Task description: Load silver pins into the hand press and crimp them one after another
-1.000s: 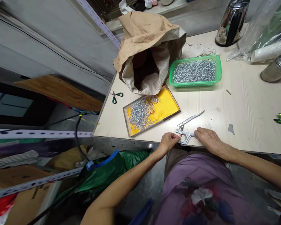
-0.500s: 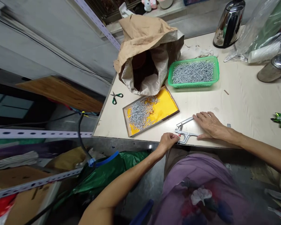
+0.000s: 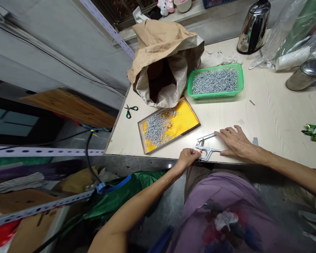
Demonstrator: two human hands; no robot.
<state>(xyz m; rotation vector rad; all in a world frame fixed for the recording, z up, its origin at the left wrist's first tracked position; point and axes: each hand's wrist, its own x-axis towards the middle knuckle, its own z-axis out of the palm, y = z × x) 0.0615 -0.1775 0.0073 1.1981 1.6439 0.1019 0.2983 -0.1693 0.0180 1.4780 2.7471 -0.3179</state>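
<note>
The left hand (image 3: pixel 189 157) is pinching its fingers together at the pliers' (image 3: pixel 208 150) tip, beside the counter's (image 3: pixel 279 119) front edge; what they enclose is staying hidden. The right hand (image 3: pixel 235 142) is spreading apart across both handle ends. Beyond the left hand a tray (image 3: pixel 173 139) is lying; rightward of the right hand, counter is stretching broadly.

**Polished Metal Against Matt Paper**

The hand tool (image 3: pixel 210 150) is smooth grey metal with a soft sheen. The small pins (image 3: pixel 156 129) are shiny metal — bright against a yellow lining (image 3: pixel 187 113). The basket (image 3: pixel 215 95) looks like glossy green plastic; the sack (image 3: pixel 163 35), creased matt brown paper. The kettle (image 3: pixel 249 33) gleams like polished steel — the counter (image 3: pixel 274 116), smooth, pale, wood-grained.
</note>
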